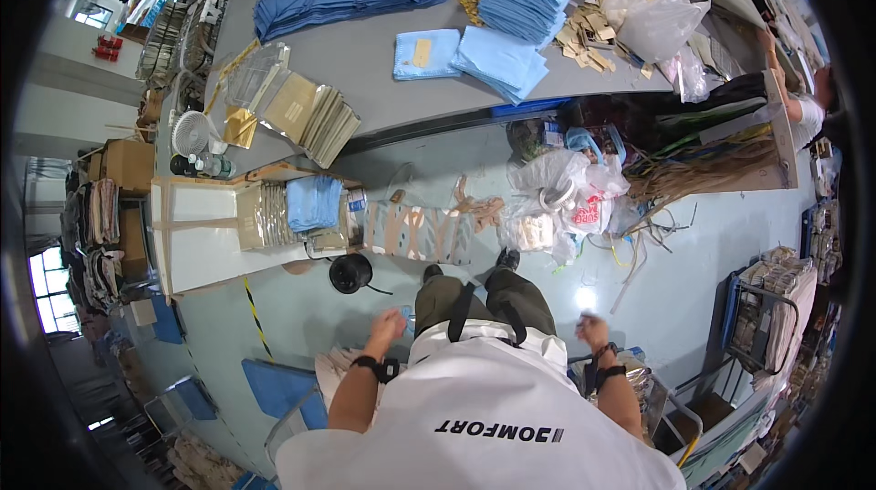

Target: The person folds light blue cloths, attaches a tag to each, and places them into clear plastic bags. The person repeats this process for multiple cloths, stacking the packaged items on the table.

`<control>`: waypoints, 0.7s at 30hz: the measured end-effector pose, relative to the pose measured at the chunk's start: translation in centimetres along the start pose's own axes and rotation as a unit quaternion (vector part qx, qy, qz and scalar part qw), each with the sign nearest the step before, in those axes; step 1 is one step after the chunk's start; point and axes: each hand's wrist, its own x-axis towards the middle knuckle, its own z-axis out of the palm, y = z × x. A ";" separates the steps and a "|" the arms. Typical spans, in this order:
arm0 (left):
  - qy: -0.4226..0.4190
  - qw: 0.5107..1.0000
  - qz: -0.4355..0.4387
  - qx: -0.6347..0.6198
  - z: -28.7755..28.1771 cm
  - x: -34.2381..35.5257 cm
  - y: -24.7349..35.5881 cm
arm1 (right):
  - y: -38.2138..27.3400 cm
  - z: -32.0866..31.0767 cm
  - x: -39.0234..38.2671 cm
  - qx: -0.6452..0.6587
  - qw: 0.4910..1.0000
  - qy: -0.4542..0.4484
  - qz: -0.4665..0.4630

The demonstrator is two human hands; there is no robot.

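Note:
My left hand point(388, 327) is low at centre-left, beside my leg, fingers curled on a small pale-blue, translucent thing point(407, 317) that is too small to name. My right hand point(592, 330) hangs right of my other leg, fingers curled; whether it holds anything is unclear. Ahead lie a cardboard-edged white box point(192, 262) with flat packets and folded blue cloth point(313, 203), a round black object point(349, 273) with a cord, clear plastic pieces point(411, 230), and white plastic bags point(575, 189).
The grey table point(356, 79) beyond carries blue fabric stacks point(516, 2), packets point(306, 116) and a small white fan point(190, 134). A long box of strips point(703, 152) extends rightward toward another person point(803, 116). Carts point(766, 317) stand at right; blue platforms point(278, 385) lie lower left.

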 end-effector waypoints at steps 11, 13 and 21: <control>-0.025 0.995 0.099 -0.012 7.3 0.5 9.3 | -14.0 1.5 2.3 -0.066 0.983 -0.054 -0.164; 0.014 0.998 0.053 -0.001 6.4 0.8 6.7 | -12.7 1.8 2.4 -0.118 0.975 -0.100 -0.159; 0.062 0.995 -0.044 0.064 2.2 3.5 3.0 | -7.3 -1.4 3.2 -0.296 0.947 0.002 -0.121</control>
